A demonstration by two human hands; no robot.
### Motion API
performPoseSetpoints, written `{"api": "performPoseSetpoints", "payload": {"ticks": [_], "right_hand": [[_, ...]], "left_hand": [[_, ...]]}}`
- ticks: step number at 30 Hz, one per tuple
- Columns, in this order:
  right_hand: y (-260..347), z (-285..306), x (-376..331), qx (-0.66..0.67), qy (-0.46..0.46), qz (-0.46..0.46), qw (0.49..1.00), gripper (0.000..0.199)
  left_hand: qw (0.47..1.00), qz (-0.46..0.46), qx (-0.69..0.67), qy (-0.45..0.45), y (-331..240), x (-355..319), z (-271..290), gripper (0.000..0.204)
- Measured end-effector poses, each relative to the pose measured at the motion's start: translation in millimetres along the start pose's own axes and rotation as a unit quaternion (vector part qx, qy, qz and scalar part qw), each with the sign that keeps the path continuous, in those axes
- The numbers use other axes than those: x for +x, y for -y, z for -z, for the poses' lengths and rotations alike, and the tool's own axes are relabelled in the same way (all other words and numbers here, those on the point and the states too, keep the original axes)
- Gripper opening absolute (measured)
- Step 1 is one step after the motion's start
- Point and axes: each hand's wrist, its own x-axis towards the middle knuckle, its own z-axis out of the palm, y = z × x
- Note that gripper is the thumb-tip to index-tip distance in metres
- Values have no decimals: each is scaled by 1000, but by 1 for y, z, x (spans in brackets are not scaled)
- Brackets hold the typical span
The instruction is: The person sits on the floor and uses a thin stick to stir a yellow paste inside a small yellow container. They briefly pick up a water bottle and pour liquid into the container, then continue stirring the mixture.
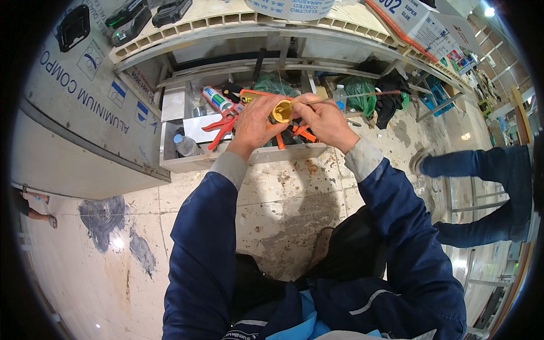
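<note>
Over the open box [249,154] of tools, we hold a small yellow can [281,111] up in both hands. Our left hand [256,122] is wrapped around the can from the left side, with the fingers curled tight on it. Our right hand [326,120] is closed too. It pinches a thin brush [362,94] by its long stick, and the stick points off to the right. The brush end is at the can's mouth, but we cannot tell if it goes inside. Both our arms wear dark blue sleeves [207,238] with grey cuffs.

Under our hands, the box holds red clamps [222,124], a tube [216,98] with a green and white label, and a clear bottle [185,145] with a blue cap. A green net [362,93] and a black cloth [391,102] lie on the floor to the right of the box. A big grey panel [85,107] leans on the left. Black tool cases [147,14] sit on the bench [238,28] above the box. The floor [283,209] is pale stone with dark stains. Another person's legs [481,187] in blue trousers show on the right, well apart from us.
</note>
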Motion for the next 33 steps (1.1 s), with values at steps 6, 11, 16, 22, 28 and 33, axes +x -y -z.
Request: {"api": "performPoseSetpoints", "payload": {"ticks": [6,11,16,22,28,33], "right_hand": [[1,5,1,-49,14,-86,995,28],[5,3,0,-131,-3,-15,991,30],[5,4,0,-141,17,-48,989,31],[2,8,1,-143,7,-72,987,29],[5,5,0,-110,1,-9,994,34],[1,11,2,-180,29,-46,982,32]], "left_hand": [[1000,11,24,-5,1,-2,-2,66],[1000,0,25,-15,-2,-3,-5,67],[999,2,39,-14,-3,-4,-6,66],[998,23,50,16,-6,-5,-6,68],[998,30,49,12,-3,-6,-7,66],[998,20,60,-18,1,-9,-8,63]]}}
